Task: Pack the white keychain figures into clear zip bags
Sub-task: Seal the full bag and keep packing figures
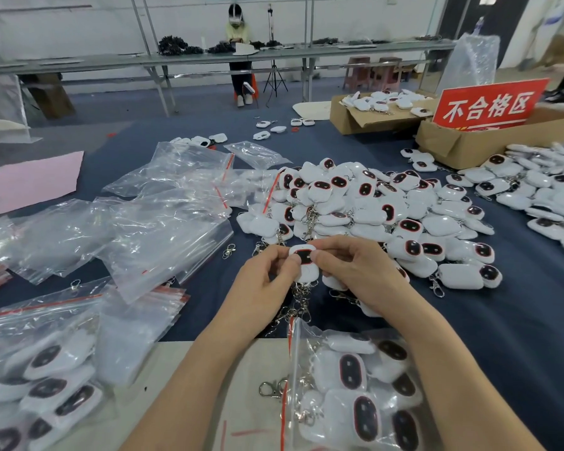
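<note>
Both hands hold one white keychain figure (pixel 306 268) with a dark red-rimmed face, above the blue table. My left hand (pixel 261 288) pinches its left side and my right hand (pixel 358 271) pinches its right side; its metal chain hangs below. A big heap of the same white figures (pixel 372 209) lies just beyond my hands. Close to me on the right lies a clear zip bag (pixel 355 395) filled with figures, its red zip strip towards the left. Empty clear zip bags (pixel 163 222) spread over the left of the table.
Filled bags (pixel 46 385) lie at the lower left. More figures (pixel 541 190) are piled at the right beside cardboard boxes (pixel 469 144) with a red sign (pixel 489 105). A pink sheet (pixel 30 180) lies far left. A seated person (pixel 238 43) works at a far bench.
</note>
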